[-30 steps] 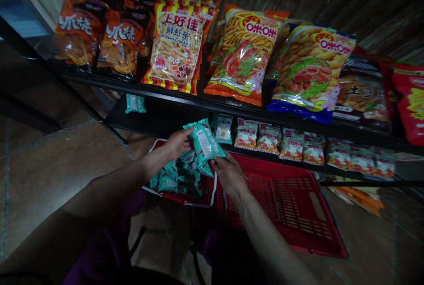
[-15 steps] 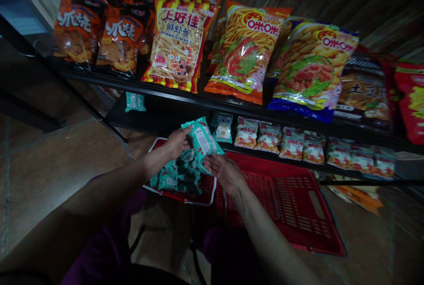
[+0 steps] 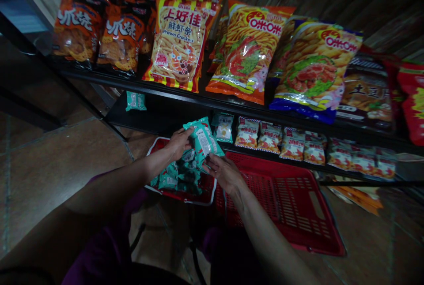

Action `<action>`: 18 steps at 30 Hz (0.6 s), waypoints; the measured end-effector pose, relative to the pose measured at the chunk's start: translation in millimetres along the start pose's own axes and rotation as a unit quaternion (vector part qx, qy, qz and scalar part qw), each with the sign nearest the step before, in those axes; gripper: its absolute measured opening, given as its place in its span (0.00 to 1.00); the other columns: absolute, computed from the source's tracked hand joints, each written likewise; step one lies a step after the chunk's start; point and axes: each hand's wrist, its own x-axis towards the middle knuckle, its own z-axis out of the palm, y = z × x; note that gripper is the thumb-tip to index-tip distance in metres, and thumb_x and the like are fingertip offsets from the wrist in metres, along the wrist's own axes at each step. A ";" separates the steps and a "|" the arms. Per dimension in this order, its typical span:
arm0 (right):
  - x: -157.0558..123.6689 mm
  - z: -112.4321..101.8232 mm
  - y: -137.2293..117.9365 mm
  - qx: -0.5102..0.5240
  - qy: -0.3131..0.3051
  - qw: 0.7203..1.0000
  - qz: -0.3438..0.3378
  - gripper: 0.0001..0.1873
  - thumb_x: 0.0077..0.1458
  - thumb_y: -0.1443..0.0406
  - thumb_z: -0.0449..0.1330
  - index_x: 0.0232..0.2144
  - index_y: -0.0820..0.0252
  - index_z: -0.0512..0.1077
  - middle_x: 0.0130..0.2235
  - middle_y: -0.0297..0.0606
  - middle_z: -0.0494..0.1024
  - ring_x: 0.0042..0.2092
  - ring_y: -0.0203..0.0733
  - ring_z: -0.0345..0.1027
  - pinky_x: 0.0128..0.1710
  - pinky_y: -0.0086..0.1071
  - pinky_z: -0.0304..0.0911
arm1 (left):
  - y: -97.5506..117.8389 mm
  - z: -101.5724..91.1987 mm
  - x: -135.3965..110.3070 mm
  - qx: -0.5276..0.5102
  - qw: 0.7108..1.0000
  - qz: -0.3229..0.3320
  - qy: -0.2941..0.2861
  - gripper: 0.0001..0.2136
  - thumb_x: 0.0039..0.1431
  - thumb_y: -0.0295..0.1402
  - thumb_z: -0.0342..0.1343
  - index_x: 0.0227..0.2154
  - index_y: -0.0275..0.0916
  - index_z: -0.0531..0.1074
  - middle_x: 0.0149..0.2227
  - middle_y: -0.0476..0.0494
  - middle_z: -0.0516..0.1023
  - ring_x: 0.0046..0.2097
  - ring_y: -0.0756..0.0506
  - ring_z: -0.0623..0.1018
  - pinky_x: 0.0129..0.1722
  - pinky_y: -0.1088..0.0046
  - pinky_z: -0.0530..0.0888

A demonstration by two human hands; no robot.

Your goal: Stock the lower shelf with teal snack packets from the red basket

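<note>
Black metal shelf [image 3: 129,121] across far side; teal packet [image 3: 135,101] at lower level's left, another teal packet [image 3: 224,127] farther right. Large red mesh plastic basket [image 3: 291,188] near right; smaller red basket [image 3: 209,184] left of it. Progress: several teal packets [image 3: 168,178] lie in smaller basket, one held above it. Held teal pillow-shaped plastic packet [image 3: 202,141]: label side up, long axis seemingly far-left to near-right. Left hand [image 3: 179,144] clamped on far-left edge; right hand [image 3: 225,172] touching near-right end, grip unclear.

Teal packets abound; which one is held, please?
The teal packet between left hand and right hand; others sit in the left basket or on the lower shelf.
</note>
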 end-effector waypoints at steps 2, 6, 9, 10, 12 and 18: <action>0.3 0.3 0.8 -0.010 -0.006 1.000 -0.004 0.21 0.25 0.62 0.75 0.24 0.61 0.73 0.27 0.34 0.78 0.31 0.38 0.73 0.35 0.33 0.71 | -0.6 -0.5 0.7 -0.002 1.000 -0.001 0.001 0.16 0.42 0.40 0.66 0.29 0.37 0.69 0.26 0.45 0.73 0.27 0.48 0.72 0.33 0.69 0.69; 2.3 -0.7 3.9 -0.025 -0.006 1.000 -0.017 0.20 0.26 0.63 0.75 0.25 0.61 0.74 0.26 0.35 0.78 0.30 0.37 0.73 0.33 0.30 0.70 | 0.1 -0.1 0.7 0.006 1.000 -0.010 0.023 0.16 0.40 0.39 0.66 0.28 0.38 0.69 0.24 0.48 0.71 0.26 0.50 0.71 0.30 0.71 0.68; 2.8 -0.8 5.6 -0.023 -0.014 0.999 -0.028 0.20 0.24 0.64 0.75 0.25 0.62 0.74 0.26 0.34 0.77 0.29 0.35 0.72 0.32 0.29 0.69 | 0.2 0.1 1.0 0.005 1.000 -0.007 0.025 0.15 0.41 0.39 0.66 0.28 0.38 0.69 0.22 0.49 0.70 0.25 0.50 0.70 0.29 0.71 0.67; 2.5 -0.5 5.8 -0.021 -0.016 0.999 -0.032 0.21 0.24 0.64 0.75 0.25 0.62 0.74 0.26 0.34 0.77 0.29 0.35 0.71 0.32 0.28 0.69 | 0.0 -0.1 1.3 0.004 1.000 -0.006 0.023 0.15 0.41 0.40 0.66 0.28 0.38 0.69 0.22 0.49 0.70 0.24 0.50 0.70 0.29 0.71 0.67; 1.5 0.5 5.9 -0.019 -0.015 0.999 -0.036 0.20 0.24 0.64 0.75 0.24 0.61 0.74 0.25 0.33 0.77 0.28 0.33 0.70 0.32 0.28 0.68 | -0.5 -0.7 1.9 0.001 1.000 -0.002 0.015 0.15 0.41 0.40 0.66 0.29 0.38 0.69 0.22 0.49 0.70 0.25 0.50 0.70 0.29 0.72 0.67; -1.0 2.0 5.6 -0.017 -0.006 0.999 -0.044 0.20 0.20 0.66 0.75 0.21 0.61 0.72 0.22 0.30 0.75 0.26 0.32 0.68 0.30 0.27 0.66 | 2.1 -0.7 1.0 -0.002 1.000 -0.006 0.011 0.15 0.42 0.39 0.66 0.29 0.38 0.69 0.23 0.48 0.72 0.26 0.49 0.72 0.30 0.72 0.68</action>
